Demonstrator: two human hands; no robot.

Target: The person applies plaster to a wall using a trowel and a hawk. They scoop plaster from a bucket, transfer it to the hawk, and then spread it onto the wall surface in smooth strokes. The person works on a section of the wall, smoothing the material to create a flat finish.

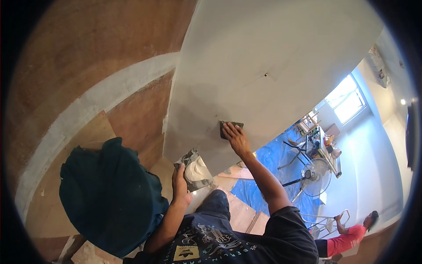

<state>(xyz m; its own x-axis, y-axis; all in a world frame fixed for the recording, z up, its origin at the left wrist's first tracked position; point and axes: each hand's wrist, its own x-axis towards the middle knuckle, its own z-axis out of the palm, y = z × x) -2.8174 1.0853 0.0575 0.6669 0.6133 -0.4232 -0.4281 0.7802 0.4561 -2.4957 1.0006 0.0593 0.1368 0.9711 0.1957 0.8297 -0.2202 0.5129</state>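
My right hand (pixel 237 139) presses a small dark rectangular putty scraper (pixel 224 130) flat against the pale wall panel (pixel 228 75), its fingers laid over the back of the blade. Lower and to the left, my left hand (pixel 180 187) grips the edge of a flat putty board (pixel 192 186). A mound of white putty (pixel 197 171) is spread on this board, and its far corner is smeared grey. A faint darker patch shows on the panel left of the scraper. Higher up there is a small dark hole (pixel 265 75).
Dark green cloth (pixel 110 193) drapes over something at my left, beside brown wood panelling (pixel 140 110). To the right are a fan (pixel 315 177), a cluttered table (pixel 327 152) and blue floor sheeting (pixel 272 158). A person in a red shirt (pixel 347 241) is near a stepladder (pixel 327 223).
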